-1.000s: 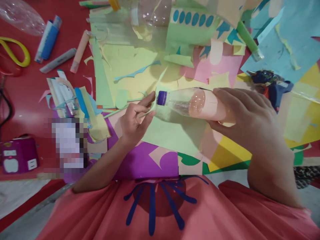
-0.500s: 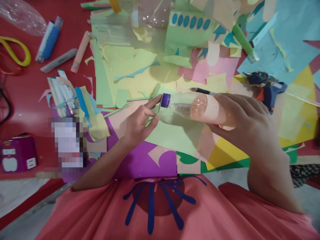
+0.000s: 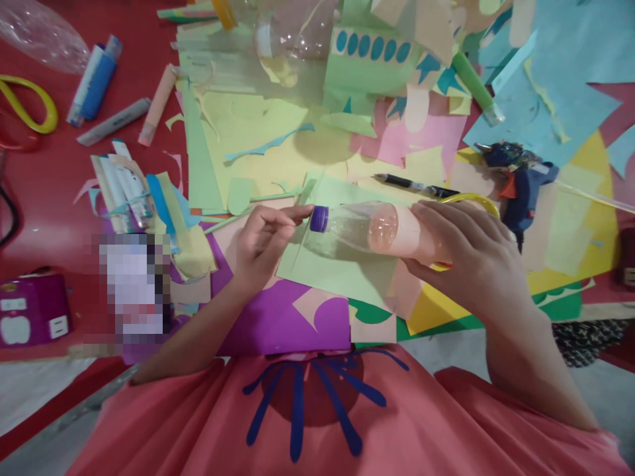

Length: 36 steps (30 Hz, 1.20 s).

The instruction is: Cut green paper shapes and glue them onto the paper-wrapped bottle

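My right hand (image 3: 471,254) is wrapped round a clear plastic bottle (image 3: 347,227), which lies on its side in the grip. A pale peach paper band (image 3: 411,233) goes round the bottle's body, partly hidden by my fingers. The purple cap (image 3: 319,219) points left. My left hand (image 3: 262,246) is beside that cap, its index finger stretched to the cap's edge and the thumb apart from the fingertip; I see nothing held in it. Below the bottle is a light green sheet (image 3: 342,274). Yellow-handled scissors (image 3: 471,198) show partly behind my right hand.
A black pen (image 3: 414,185) lies just beyond the bottle. To the right rests a blue glue gun (image 3: 528,192). Several markers (image 3: 124,185) and a phone-like blurred object (image 3: 131,284) are at left. Another clear bottle (image 3: 297,39) stands among paper scraps at the back.
The bottle and my right hand have moved slightly left and toward me, uncovering more of the pen and the scissors handle. My left hand has shifted left, its thumb drawn closer to the fingers.
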### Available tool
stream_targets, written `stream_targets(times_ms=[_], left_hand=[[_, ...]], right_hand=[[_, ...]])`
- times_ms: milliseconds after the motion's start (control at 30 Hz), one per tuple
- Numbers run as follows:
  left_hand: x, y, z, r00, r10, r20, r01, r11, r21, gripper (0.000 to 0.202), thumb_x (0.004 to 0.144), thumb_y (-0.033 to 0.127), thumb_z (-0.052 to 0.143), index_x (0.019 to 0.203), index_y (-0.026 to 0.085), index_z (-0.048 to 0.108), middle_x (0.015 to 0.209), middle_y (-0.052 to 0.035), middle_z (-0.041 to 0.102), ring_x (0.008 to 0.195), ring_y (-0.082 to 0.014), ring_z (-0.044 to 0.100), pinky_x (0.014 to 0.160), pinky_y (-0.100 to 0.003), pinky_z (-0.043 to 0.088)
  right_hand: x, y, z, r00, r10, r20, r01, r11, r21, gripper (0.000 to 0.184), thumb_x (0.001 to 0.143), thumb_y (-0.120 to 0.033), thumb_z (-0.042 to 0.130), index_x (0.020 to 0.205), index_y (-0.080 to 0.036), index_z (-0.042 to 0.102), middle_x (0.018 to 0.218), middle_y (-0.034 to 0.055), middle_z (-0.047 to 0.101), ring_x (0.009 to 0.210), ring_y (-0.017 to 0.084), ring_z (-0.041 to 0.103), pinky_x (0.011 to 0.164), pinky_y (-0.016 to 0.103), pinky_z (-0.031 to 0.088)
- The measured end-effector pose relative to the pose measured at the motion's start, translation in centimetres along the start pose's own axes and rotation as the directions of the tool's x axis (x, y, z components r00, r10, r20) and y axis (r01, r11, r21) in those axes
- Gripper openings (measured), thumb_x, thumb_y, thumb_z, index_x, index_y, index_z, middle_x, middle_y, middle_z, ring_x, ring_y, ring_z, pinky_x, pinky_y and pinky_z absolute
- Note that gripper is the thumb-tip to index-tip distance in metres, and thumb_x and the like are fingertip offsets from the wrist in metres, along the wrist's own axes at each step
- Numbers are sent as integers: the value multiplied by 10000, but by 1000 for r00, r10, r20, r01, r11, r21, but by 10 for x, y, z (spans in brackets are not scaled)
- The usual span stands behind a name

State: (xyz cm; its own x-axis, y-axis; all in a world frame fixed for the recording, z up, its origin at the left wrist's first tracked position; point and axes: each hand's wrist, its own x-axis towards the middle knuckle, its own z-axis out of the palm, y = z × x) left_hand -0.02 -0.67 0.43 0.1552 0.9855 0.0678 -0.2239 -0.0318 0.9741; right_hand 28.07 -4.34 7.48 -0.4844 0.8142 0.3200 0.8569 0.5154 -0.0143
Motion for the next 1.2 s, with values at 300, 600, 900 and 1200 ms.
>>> stream_targets(times_ms=[300,600,900,1200], left_hand=[[14,8,-11,977,-115,182,102,992,77,434,704,348,886,1103,263,739,1086,-30,734,991,-152,703,915,-283,587],[11,8,-20,961,-126,245,43,947,319,508,697,430,875,1162,281,735,1190,-66,744,1167,-246,679,1035,-375,549],[10,1,-24,960,-50,277,-49,940,338,483,730,413,846,1184,308,719,1192,-55,746,1161,-239,687,1028,-377,546],[11,4,-22,969,-40,242,-56,924,378,455,719,403,854,1145,301,729,1156,-49,757,1129,-241,699,1035,-382,540]], right_hand=[[-8,-8,0,999,7,40,-8,1000,22,663,869,-177,657,1482,-214,407,1225,132,734,1082,293,715,881,401,547],[-8,-12,-3,984,65,166,-77,995,67,679,906,-179,595,1524,-286,337,1315,124,688,1160,317,680,936,474,532],[9,-16,0,987,-7,160,-8,996,89,668,925,-366,628,1502,-127,394,1352,205,646,1239,342,616,1015,489,504],[53,-30,11,960,-18,278,-18,992,126,671,874,-572,637,1335,-90,562,1070,174,752,933,290,696,755,365,511]])
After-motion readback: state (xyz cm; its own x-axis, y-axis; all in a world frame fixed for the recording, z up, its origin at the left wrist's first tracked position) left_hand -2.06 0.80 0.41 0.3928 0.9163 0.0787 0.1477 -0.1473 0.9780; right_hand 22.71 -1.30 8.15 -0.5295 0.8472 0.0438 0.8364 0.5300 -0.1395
